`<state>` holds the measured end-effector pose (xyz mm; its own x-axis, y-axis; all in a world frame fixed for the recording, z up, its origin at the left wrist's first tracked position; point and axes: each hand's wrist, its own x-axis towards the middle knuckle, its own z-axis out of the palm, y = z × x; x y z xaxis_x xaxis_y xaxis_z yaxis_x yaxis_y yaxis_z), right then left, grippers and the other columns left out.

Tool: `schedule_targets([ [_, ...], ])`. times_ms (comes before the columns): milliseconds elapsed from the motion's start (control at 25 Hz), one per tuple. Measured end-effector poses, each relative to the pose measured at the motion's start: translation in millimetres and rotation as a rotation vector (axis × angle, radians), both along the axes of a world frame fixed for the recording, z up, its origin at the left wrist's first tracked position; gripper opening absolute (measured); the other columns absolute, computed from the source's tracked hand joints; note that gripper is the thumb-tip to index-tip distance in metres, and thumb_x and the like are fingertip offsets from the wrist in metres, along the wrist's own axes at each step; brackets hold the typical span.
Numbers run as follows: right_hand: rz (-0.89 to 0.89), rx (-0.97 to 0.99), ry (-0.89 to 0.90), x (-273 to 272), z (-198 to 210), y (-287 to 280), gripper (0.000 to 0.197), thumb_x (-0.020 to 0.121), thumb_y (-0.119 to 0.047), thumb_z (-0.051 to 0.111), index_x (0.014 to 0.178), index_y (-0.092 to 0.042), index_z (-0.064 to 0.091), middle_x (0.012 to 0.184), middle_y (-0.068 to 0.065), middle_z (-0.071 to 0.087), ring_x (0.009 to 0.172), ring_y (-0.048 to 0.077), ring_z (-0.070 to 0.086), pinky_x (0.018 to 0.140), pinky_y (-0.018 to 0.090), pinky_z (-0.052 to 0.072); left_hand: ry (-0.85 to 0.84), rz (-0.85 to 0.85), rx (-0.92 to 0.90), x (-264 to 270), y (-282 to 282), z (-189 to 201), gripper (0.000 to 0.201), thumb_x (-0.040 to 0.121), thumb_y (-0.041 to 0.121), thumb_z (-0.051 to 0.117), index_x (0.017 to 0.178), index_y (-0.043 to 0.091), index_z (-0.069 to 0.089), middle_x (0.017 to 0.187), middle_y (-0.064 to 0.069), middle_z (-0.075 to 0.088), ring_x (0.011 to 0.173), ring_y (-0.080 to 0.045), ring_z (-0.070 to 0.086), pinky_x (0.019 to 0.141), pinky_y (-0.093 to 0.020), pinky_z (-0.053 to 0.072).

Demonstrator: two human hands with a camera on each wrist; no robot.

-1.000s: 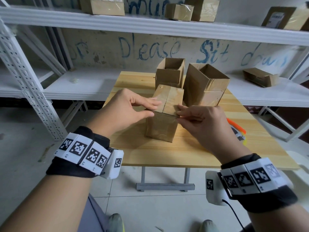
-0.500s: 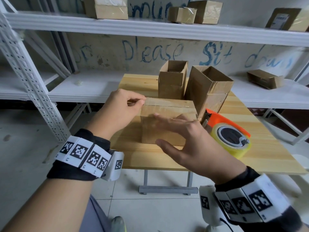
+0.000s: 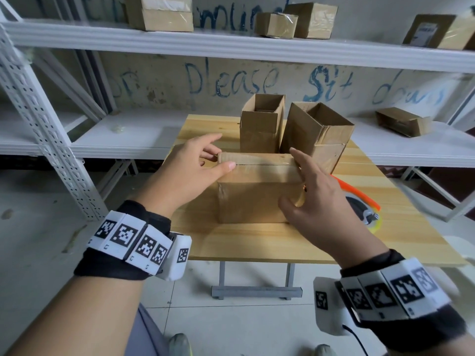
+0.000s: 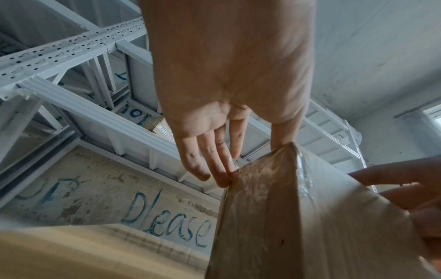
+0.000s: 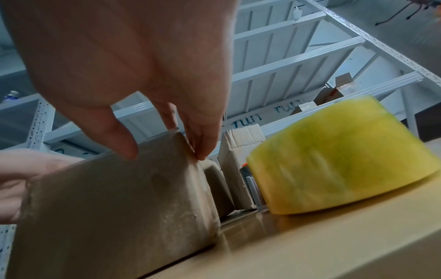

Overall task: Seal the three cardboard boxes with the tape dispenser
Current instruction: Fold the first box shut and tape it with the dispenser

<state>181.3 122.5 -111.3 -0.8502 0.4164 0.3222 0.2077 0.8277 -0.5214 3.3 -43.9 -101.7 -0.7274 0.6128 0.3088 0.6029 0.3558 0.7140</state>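
A closed cardboard box (image 3: 257,194) lies crosswise at the middle of the wooden table (image 3: 257,242), its top seam running left to right under glossy tape. My left hand (image 3: 221,159) is at its left end, thumb on top and straight fingers on the end face (image 4: 224,179). My right hand (image 3: 289,176) lies flat against the right end with straight fingers (image 5: 198,149). Two open boxes (image 3: 261,124) (image 3: 316,134) stand just behind. The orange tape dispenser (image 3: 359,194) with its yellow roll (image 5: 346,160) lies right of the box, mostly hidden by my right hand.
White metal shelving (image 3: 231,44) rises behind the table, with several taped boxes on the top shelf and a flat box (image 3: 401,122) on the lower right shelf. A perforated upright (image 3: 46,129) stands to the left. Tiled floor lies below the near table edge.
The box was turned from seam pointing away to seam running left-right. My right hand moved from the near face to the right end, covering the dispenser. My left hand stayed at the left end.
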Motion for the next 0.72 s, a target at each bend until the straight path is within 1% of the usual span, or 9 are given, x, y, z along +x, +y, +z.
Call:
schedule_targets([
  [200, -0.035, 0.043, 0.067, -2, -1, -2, 0.076, 0.086, -0.024, 0.068, 0.152, -0.022, 0.03, 0.14, 0.0, 0.052, 0.128, 0.019, 0.049, 0.107, 0.034, 0.043, 0.004, 0.001, 0.01, 2, 3, -1, 0.057, 0.093, 0.037, 0.069, 0.146, 0.024, 0.052, 0.132, 0.007, 0.064, 0.122, -0.011, 0.06, 0.11, -0.033, 0.047],
  [280, -0.037, 0.024, 0.148, -3, -2, 2, 0.074, 0.082, -0.028, 0.075, 0.146, -0.022, 0.039, 0.132, -0.001, 0.057, 0.117, 0.017, 0.056, 0.1, 0.038, 0.051, 0.02, -0.033, -0.059, 3, 3, 0, 0.045, 0.098, 0.038, 0.061, 0.142, 0.028, 0.055, 0.145, 0.008, 0.055, 0.133, -0.012, 0.053, 0.112, -0.031, 0.041],
  [320, -0.038, 0.005, 0.169, -3, -1, 3, 0.076, 0.079, -0.032, 0.079, 0.144, -0.022, 0.041, 0.128, -0.002, 0.058, 0.111, 0.013, 0.058, 0.095, 0.036, 0.054, 0.036, -0.06, -0.124, 3, 3, 2, 0.044, 0.098, 0.045, 0.058, 0.14, 0.031, 0.056, 0.151, 0.01, 0.047, 0.138, -0.012, 0.048, 0.113, -0.034, 0.038],
  [440, -0.047, -0.02, 0.128, -3, 4, 4, 0.086, 0.072, -0.045, 0.082, 0.145, -0.024, 0.041, 0.122, -0.007, 0.053, 0.097, 0.005, 0.057, 0.083, 0.022, 0.055, 0.018, -0.088, -0.352, 10, 2, 6, 0.078, 0.082, 0.076, 0.057, 0.15, 0.042, 0.04, 0.166, 0.022, 0.012, 0.155, -0.02, 0.016, 0.121, -0.052, 0.025],
  [480, -0.048, -0.005, 0.112, -3, 4, 3, 0.087, 0.072, -0.048, 0.081, 0.145, -0.025, 0.04, 0.121, -0.007, 0.051, 0.096, 0.005, 0.056, 0.083, 0.02, 0.054, 0.031, -0.078, -0.391, 11, 2, 7, 0.081, 0.08, 0.078, 0.058, 0.151, 0.046, 0.037, 0.166, 0.025, 0.006, 0.157, -0.022, 0.004, 0.123, -0.057, 0.018],
  [560, -0.03, 0.043, 0.097, -3, 1, 3, 0.086, 0.073, -0.053, 0.076, 0.146, -0.026, 0.039, 0.12, -0.007, 0.048, 0.102, 0.008, 0.052, 0.087, 0.023, 0.052, 0.061, -0.111, -0.381, 14, 4, 8, 0.062, 0.091, 0.059, 0.061, 0.148, 0.053, 0.037, 0.167, 0.025, 0.006, 0.156, -0.025, -0.014, 0.122, -0.057, -0.002],
  [640, -0.008, 0.077, 0.05, -3, -2, 4, 0.08, 0.075, -0.056, 0.072, 0.143, -0.028, 0.042, 0.122, -0.007, 0.044, 0.112, 0.01, 0.046, 0.095, 0.028, 0.049, 0.083, -0.168, -0.344, 16, 4, 10, 0.055, 0.099, 0.026, 0.059, 0.142, 0.058, 0.043, 0.164, 0.029, 0.011, 0.153, -0.025, -0.024, 0.119, -0.051, -0.015],
  [680, -0.002, 0.083, 0.024, -2, -4, 3, 0.075, 0.076, -0.057, 0.07, 0.14, -0.03, 0.043, 0.125, -0.006, 0.04, 0.116, 0.012, 0.043, 0.098, 0.03, 0.047, 0.084, -0.174, -0.322, 15, 3, 9, 0.057, 0.1, 0.018, 0.056, 0.14, 0.056, 0.047, 0.164, 0.03, 0.013, 0.153, -0.024, -0.025, 0.118, -0.049, -0.018],
  [720, 0.007, 0.081, 0.018, -2, -5, 3, 0.07, 0.076, -0.058, 0.07, 0.137, -0.031, 0.045, 0.128, -0.005, 0.038, 0.119, 0.013, 0.041, 0.099, 0.029, 0.046, 0.093, -0.178, -0.297, 15, 3, 9, 0.052, 0.099, 0.02, 0.054, 0.139, 0.053, 0.051, 0.164, 0.028, 0.016, 0.154, -0.022, -0.022, 0.118, -0.048, -0.019],
])
